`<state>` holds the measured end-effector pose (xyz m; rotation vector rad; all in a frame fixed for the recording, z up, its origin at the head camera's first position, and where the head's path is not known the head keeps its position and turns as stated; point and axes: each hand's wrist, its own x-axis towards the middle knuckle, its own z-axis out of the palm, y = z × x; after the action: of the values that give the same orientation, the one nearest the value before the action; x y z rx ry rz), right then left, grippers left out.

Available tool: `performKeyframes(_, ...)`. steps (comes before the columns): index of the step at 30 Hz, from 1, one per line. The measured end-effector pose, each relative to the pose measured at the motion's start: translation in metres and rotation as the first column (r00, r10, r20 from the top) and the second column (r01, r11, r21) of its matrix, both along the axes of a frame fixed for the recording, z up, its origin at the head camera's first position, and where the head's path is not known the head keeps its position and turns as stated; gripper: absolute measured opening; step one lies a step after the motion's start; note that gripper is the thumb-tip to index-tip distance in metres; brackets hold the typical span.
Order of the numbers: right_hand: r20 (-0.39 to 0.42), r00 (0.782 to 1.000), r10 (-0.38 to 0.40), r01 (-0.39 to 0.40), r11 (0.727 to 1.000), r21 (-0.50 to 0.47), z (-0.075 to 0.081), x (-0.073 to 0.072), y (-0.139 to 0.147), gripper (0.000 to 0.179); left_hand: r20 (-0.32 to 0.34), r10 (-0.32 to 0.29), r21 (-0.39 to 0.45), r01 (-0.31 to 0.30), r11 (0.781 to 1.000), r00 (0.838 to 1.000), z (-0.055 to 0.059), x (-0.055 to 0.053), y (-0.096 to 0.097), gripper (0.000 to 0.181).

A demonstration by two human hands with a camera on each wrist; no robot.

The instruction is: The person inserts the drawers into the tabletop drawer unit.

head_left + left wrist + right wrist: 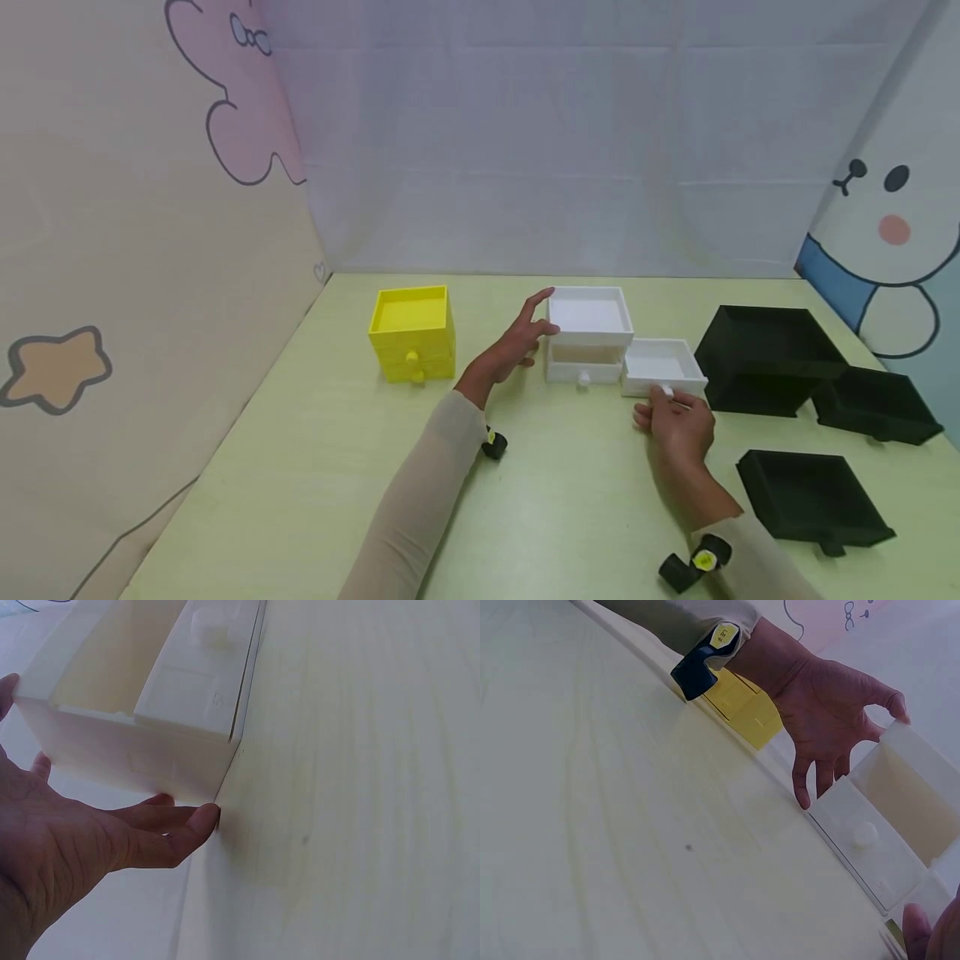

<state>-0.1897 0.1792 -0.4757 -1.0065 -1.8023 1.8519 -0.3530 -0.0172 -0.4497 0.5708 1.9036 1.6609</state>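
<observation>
We note our left hand point(516, 343) splayed against the white box point(591, 339), our right hand point(681, 427) pinching 1 drawer point(662, 364) at its front, just right of the box; step judged drawer fitting or removal, next move wanting box braced, drawer level

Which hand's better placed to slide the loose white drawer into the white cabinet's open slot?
Right, I'd say. The right hand holds the loose white drawer by its knob. The left hand touches the left side of the white cabinet, so it looks better suited to steadying.
</observation>
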Motion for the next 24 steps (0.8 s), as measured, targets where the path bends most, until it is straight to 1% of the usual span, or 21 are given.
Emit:
performKeyframes(6, 0.019, 1.000, 0.016, -0.017, 0.998, 0.057, 0.0005, -0.0013, 0.0003, 0.025, -0.006, -0.002, 0.003, 0.002, 1.000, 1.000, -0.0002, -0.0003, -0.0001, 0.060)
performKeyframes(10, -0.006, 1.000, 0.020, -0.020, 0.999, 0.040, -0.0001, -0.0004, -0.0004, 0.023, -0.008, 0.000, 0.005, 0.001, 1.000, 1.000, -0.0019, -0.0006, 0.0001, 0.059)
performKeyframes(14, -0.016, 1.000, 0.017, -0.016, 0.999, 0.042, -0.0013, 0.0010, -0.0012, 0.022, -0.007, 0.002, -0.001, -0.002, 1.000, 1.000, -0.0029, -0.0010, 0.0009, 0.058)
performKeyframes(19, 0.009, 1.000, 0.017, -0.018, 0.998, 0.057, -0.0005, 0.0015, -0.0021, 0.023, -0.007, -0.001, -0.001, 0.001, 1.000, 1.000, -0.0030, -0.0010, 0.0015, 0.057)
performKeyframes(24, 0.034, 0.999, 0.008, -0.009, 0.999, 0.043, 0.0005, 0.0018, -0.0030, 0.025, -0.007, -0.003, 0.003, 0.003, 1.000, 1.000, -0.0030, -0.0004, 0.0013, 0.058)
